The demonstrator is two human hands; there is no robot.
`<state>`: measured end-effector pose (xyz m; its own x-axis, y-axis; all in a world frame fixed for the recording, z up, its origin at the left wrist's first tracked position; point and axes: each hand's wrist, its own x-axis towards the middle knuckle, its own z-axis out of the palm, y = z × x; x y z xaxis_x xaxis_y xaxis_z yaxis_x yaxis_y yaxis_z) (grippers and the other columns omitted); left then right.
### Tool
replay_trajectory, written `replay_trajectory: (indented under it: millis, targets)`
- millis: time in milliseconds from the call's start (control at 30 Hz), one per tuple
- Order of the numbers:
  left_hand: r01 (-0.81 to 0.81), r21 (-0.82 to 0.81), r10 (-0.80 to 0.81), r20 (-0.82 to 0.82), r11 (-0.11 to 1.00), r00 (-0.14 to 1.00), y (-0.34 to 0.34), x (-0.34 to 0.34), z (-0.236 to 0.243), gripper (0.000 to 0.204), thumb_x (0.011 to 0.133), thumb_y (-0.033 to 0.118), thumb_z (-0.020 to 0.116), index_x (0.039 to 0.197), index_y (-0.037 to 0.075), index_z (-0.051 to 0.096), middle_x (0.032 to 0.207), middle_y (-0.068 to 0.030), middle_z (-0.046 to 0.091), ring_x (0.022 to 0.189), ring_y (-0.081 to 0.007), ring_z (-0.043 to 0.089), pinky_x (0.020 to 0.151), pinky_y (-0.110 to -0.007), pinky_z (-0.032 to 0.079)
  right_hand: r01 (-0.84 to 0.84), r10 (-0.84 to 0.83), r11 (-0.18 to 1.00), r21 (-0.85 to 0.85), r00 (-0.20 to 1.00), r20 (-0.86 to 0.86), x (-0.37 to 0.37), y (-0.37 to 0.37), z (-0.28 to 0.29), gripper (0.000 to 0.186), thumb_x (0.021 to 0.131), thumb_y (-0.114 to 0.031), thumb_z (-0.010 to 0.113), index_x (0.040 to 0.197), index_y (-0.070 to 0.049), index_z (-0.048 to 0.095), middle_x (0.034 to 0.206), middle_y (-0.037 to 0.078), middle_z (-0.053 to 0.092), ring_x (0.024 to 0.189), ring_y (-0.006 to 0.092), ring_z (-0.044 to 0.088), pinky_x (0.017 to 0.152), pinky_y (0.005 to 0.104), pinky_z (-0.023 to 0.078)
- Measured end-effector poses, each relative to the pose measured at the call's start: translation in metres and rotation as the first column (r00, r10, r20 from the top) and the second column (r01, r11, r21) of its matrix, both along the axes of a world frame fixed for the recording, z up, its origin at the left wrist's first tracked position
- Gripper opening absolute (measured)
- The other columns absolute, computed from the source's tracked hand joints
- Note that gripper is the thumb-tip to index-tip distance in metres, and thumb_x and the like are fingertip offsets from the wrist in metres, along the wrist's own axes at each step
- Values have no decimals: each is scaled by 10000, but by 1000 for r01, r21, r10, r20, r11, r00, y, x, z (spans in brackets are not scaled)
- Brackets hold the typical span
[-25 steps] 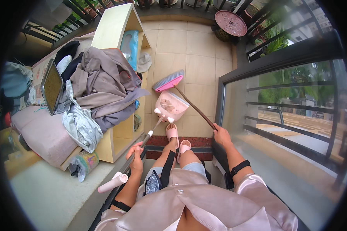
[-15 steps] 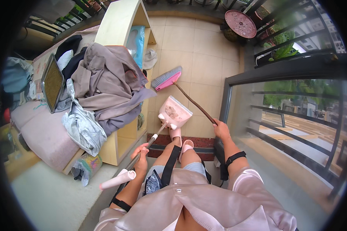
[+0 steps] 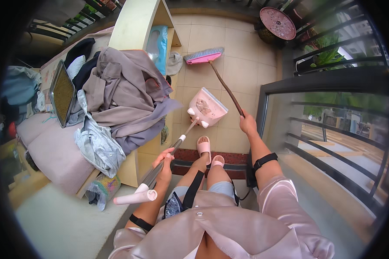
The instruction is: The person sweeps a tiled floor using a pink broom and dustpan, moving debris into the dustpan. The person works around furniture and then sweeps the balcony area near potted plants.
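My left hand (image 3: 164, 162) grips the long metal handle of a pale pink dustpan (image 3: 207, 108), whose pan rests tilted on the beige tiled floor ahead of my feet. My right hand (image 3: 247, 124) holds the brown stick of a broom, and its pink and blue brush head (image 3: 203, 56) lies on the tiles farther out, beyond the dustpan. My feet in pink slippers (image 3: 204, 146) stand at a dark red door threshold, just behind the dustpan.
A pale yellow shelf unit (image 3: 136, 26) stands to the left with a heap of grey clothes (image 3: 125, 97) spilling over it and a cushioned bench (image 3: 52, 151). A dark metal railing (image 3: 328, 82) runs along the right. A round rusty red table (image 3: 277, 22) stands far right.
The broom head has swung farther out and away from the dustpan. The dustpan has shifted slightly right and forward; both hands keep their grips.
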<state>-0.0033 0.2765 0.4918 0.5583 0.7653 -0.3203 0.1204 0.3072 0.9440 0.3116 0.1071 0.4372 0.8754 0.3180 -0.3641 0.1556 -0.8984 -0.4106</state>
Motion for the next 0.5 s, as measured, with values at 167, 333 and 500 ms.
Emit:
replay_trajectory:
  millis: [167, 333, 500]
  targets:
    - [6, 52, -6, 7, 999, 1000, 11, 2, 6, 174, 803, 99, 475, 692, -24, 529, 944, -114, 593, 705, -101, 493, 668, -232, 389, -61, 65, 988, -142, 997, 28, -58, -53, 40, 371, 797, -178, 480, 1167, -187, 453, 839, 230, 569, 816, 384, 540, 725, 445, 428]
    - [59, 127, -58, -11, 990, 998, 21, 4, -3, 212, 811, 149, 478, 677, -7, 530, 945, -131, 590, 736, -111, 483, 672, -247, 390, -96, 86, 982, -162, 994, -67, -53, -61, 26, 378, 788, -180, 494, 1164, -205, 463, 876, 207, 572, 860, 375, 527, 754, 440, 418]
    - [101, 150, -94, -54, 984, 994, 22, 3, -8, 202, 803, 136, 480, 675, -11, 531, 934, -133, 592, 730, -111, 485, 669, -245, 387, -47, 40, 986, -158, 998, -43, -22, -35, -4, 356, 794, -200, 490, 1149, -213, 480, 897, 201, 574, 879, 372, 525, 760, 435, 418]
